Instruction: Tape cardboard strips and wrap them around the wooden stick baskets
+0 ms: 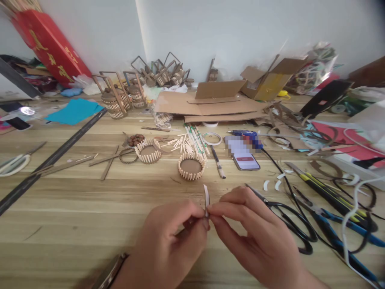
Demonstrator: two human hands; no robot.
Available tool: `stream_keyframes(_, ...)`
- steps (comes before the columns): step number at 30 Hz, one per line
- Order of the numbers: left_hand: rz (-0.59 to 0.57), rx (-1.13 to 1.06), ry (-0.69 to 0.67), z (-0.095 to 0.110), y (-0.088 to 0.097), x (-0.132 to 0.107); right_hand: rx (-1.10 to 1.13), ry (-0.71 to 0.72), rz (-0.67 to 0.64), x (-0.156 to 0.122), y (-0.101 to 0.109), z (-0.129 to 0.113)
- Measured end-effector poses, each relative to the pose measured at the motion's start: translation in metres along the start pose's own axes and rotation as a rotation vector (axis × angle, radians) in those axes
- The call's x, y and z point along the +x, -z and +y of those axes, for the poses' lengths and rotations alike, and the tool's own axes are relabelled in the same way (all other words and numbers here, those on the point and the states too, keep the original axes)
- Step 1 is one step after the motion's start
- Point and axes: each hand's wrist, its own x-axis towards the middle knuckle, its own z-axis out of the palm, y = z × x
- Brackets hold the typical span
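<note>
My left hand (171,241) and my right hand (255,233) meet low in the middle of the view, fingertips pinched together on a small pale strip (206,197) that stands upright between them. Both hands are closed on it. Just beyond them on the wooden table (90,208) sits a small round basket of wooden sticks (191,165), with a second, partly built one (148,151) to its left. Black-handled scissors (288,218) lie right beside my right hand.
A phone (245,159), a blue glue gun (245,134), a tape roll (211,138) and loose sticks (180,143) lie mid-table. Pliers (327,196) and cables sit at right, cardboard sheets (210,105) and finished baskets (116,102) at the back, a long black ruler (54,154) at left.
</note>
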Motion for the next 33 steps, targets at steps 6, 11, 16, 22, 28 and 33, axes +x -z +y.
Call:
stream_keyframes(6,-0.016,0.346,-0.298,0.012,0.004,0.004,-0.118,0.019,0.013,0.002,0.011,-0.006)
stream_keyframes(11,-0.004,0.494,-0.423,0.016,0.003,0.014,-0.194,0.023,0.042,0.0,0.015,-0.004)
stream_keyframes(16,-0.045,0.632,-0.484,0.019,0.002,0.022,-0.201,0.015,0.074,0.0,0.013,-0.001)
stream_keyframes(22,-0.11,0.657,-0.481,0.017,0.003,0.03,-0.184,-0.023,0.021,-0.002,0.01,0.005)
stream_keyframes(28,-0.243,0.555,-0.358,0.009,0.006,0.032,-0.09,-0.094,-0.056,-0.001,0.009,0.011)
stream_keyframes(33,-0.334,0.46,-0.236,0.007,0.009,0.035,-0.011,-0.167,-0.112,-0.001,0.011,0.014)
